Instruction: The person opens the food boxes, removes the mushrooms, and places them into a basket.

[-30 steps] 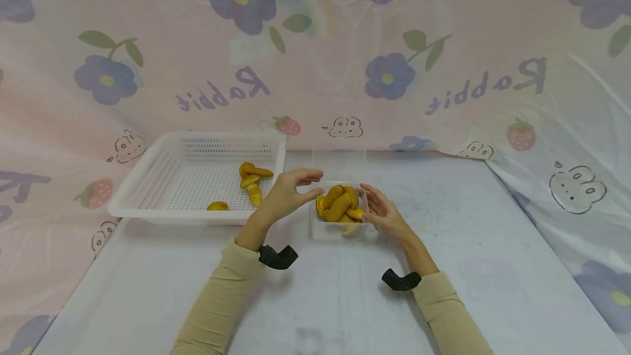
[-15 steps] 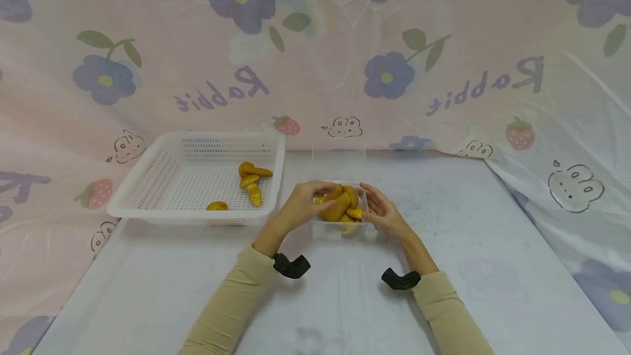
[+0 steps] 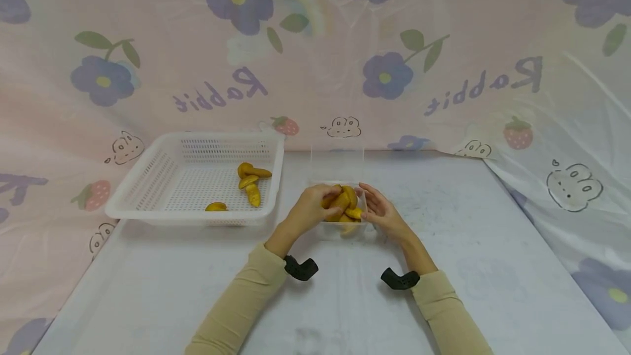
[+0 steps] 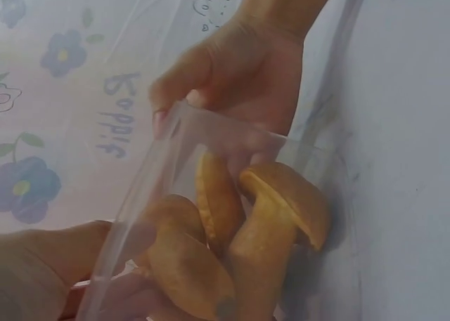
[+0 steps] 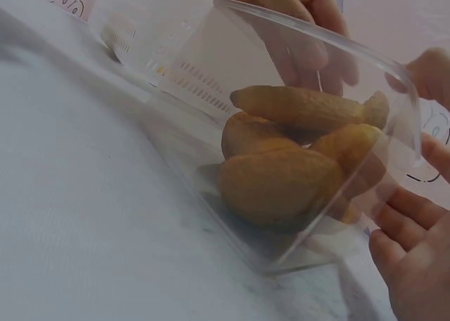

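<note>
A clear plastic box (image 5: 281, 265) with an upright lid (image 3: 337, 162) at its back stands mid-table, heaped with yellow-brown mushrooms (image 3: 347, 199). From the left, my left hand (image 3: 313, 207) reaches over the box rim, thumb and fingers on either side of a mushroom (image 4: 190, 265). Its fingertips are partly hidden among the heap. My right hand (image 3: 383, 213) holds the box by its right wall, thumb and fingers at the corner, as the left wrist view also shows. Several mushrooms show through the clear wall in the right wrist view.
A white perforated plastic basket (image 3: 167, 213) stands to the left on the white-covered table (image 3: 345, 300). In it lie two mushrooms (image 3: 252, 184) near its right side and another (image 3: 216, 207) at the front. A printed cloth (image 3: 315, 48) hangs behind.
My left hand has moved right, from beside the box to over its rim, and its fingers have closed in on the mushrooms. My right hand has stayed at the box.
</note>
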Tool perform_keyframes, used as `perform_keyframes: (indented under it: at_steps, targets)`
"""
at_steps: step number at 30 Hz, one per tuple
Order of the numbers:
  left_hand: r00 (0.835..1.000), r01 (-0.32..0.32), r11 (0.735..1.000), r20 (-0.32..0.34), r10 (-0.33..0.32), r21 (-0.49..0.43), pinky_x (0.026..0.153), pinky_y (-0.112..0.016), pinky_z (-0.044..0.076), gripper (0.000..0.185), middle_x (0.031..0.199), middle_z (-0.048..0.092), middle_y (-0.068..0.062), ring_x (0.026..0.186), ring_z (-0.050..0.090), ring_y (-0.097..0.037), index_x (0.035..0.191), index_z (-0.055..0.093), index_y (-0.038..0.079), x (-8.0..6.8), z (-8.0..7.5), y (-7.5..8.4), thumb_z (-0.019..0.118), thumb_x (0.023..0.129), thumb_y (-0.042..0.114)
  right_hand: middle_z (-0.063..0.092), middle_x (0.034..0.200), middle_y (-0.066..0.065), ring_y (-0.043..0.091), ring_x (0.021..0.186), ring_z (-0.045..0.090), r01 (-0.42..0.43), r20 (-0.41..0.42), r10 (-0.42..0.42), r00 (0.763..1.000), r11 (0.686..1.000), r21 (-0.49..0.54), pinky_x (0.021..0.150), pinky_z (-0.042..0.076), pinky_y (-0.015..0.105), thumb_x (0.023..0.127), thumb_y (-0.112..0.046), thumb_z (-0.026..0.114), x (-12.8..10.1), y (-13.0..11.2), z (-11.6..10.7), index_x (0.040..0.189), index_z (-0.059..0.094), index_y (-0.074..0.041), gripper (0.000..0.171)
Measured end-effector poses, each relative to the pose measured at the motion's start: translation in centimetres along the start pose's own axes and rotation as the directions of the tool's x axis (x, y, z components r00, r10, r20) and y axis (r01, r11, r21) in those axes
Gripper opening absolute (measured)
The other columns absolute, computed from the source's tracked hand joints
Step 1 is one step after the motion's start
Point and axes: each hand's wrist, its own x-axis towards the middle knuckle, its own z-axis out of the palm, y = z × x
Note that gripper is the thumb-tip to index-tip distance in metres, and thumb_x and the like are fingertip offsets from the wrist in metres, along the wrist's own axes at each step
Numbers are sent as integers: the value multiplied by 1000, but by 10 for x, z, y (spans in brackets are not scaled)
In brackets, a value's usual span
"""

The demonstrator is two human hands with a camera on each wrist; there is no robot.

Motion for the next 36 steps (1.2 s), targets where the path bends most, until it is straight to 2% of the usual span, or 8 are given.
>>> perform_keyframes:
  at_steps: [8, 15, 17, 21, 24, 30, 36]
  targets:
    - [998, 50, 990, 30, -54, 134, 96, -36, 56, 46, 116, 69, -13, 104, 65, -23, 119, 66, 1, 3, 2, 4, 79, 79, 21, 8, 153, 41, -3, 138, 36, 41, 14, -41, 999, 999, 16, 109, 32, 2, 93, -10, 61, 0, 1, -1, 153, 15, -1, 76]
    - [998, 53, 978, 15, -57, 204, 82, -29, 57, 48, 101, 70, -7, 91, 65, -18, 112, 69, 5, 6, 6, 5, 83, 74, 30, 7, 154, 39, -9, 134, 37, 33, 4, -33, 999, 999, 3, 110, 30, 3, 93, -12, 62, 0, 1, -2, 153, 14, -1, 78]
    - [998, 58, 975, 12, -62, 213, 82, -28, 57, 47, 102, 70, -7, 91, 65, -18, 112, 70, 5, 7, 7, 5, 83, 74, 30, 8, 155, 39, -4, 138, 35, 30, 0, -30, 1000, 1000, 2, 110, 30, 2, 93, -13, 63, 0, 1, -2, 153, 14, 0, 79]
    - [996, 83, 973, 8, -87, 214, 85, -30, 57, 45, 106, 71, -8, 93, 65, -18, 112, 70, 5, 9, 9, 6, 83, 75, 25, 10, 156, 37, 27, 150, 22, 20, -6, -20, 1000, 1000, -16, 108, 31, 1, 93, -11, 63, -1, 0, -3, 153, 14, -1, 78]
    - [995, 94, 976, 8, -98, 197, 89, -32, 57, 43, 109, 70, -9, 97, 65, -20, 113, 70, 5, 9, 9, 6, 83, 75, 20, 10, 156, 36, 44, 147, 10, 15, -8, -16, 1000, 1000, -26, 108, 31, 1, 93, -9, 62, 0, 0, -3, 153, 14, 0, 77]
    - [997, 81, 985, 8, -83, 151, 95, -34, 56, 42, 111, 68, -11, 101, 64, -22, 115, 69, 3, 7, 8, 5, 81, 75, 12, 11, 156, 36, 48, 145, 7, 24, -2, -24, 1000, 1000, -20, 109, 32, 2, 93, -9, 61, 0, 1, -2, 153, 14, 0, 77]
    - [999, 47, 995, -11, -46, 83, 94, -34, 57, 41, 112, 68, -14, 101, 64, -25, 114, 69, 1, 4, 6, 3, 80, 75, 5, 10, 155, 38, 47, 146, 8, 35, 17, -35, 999, 999, -13, 111, 32, 5, 93, -11, 61, 1, 3, -1, 153, 14, 0, 77]
